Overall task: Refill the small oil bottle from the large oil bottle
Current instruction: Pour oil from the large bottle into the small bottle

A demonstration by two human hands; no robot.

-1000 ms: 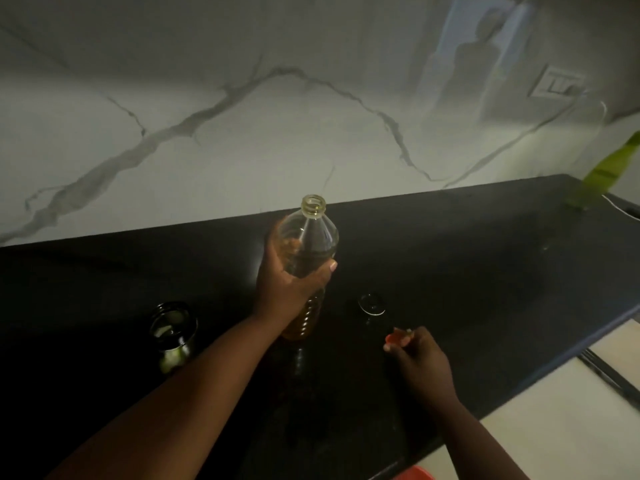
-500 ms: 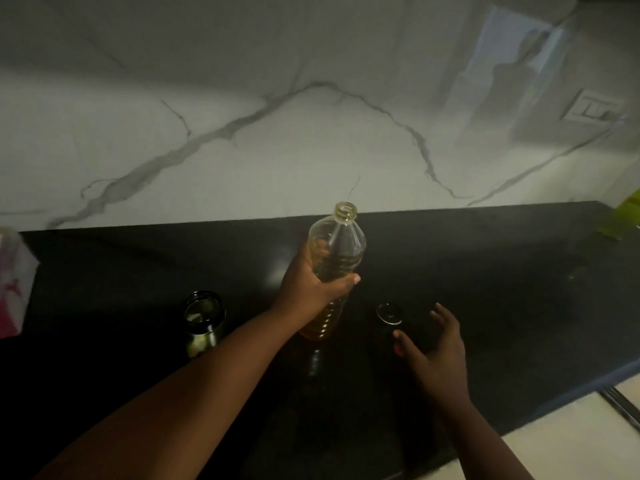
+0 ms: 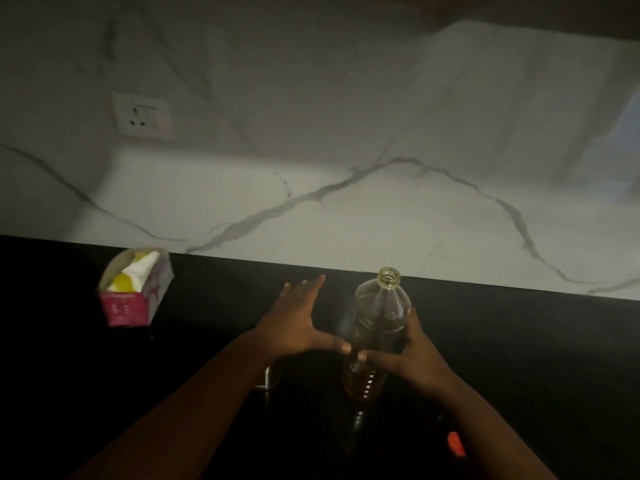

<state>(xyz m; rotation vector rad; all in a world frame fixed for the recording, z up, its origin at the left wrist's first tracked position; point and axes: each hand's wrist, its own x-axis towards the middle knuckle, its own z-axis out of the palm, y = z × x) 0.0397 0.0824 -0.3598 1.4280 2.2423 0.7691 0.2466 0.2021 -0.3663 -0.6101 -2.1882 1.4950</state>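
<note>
Large oil bottle [image 3: 379, 327] stands upright and uncapped on the black counter [image 3: 519, 341], its long axis vertical. The right hand [image 3: 412, 355] grips its waist; the left hand [image 3: 294, 323], fingers spread, thumb touching the bottle, lies just left of it. Small oil bottle [image 3: 268, 377] sits left of the large bottle, mostly hidden under the left wrist.

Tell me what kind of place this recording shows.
Most likely a home kitchen: a black countertop against a white marble-look backsplash with a wall socket, and an uncapped oil bottle standing on it.

The large oil bottle [image 3: 379, 327] is stood on the surface [image 3: 519, 358], between both hands' fingers [image 3: 412, 323]. A box [image 3: 135, 289] is set well left of them.
</note>
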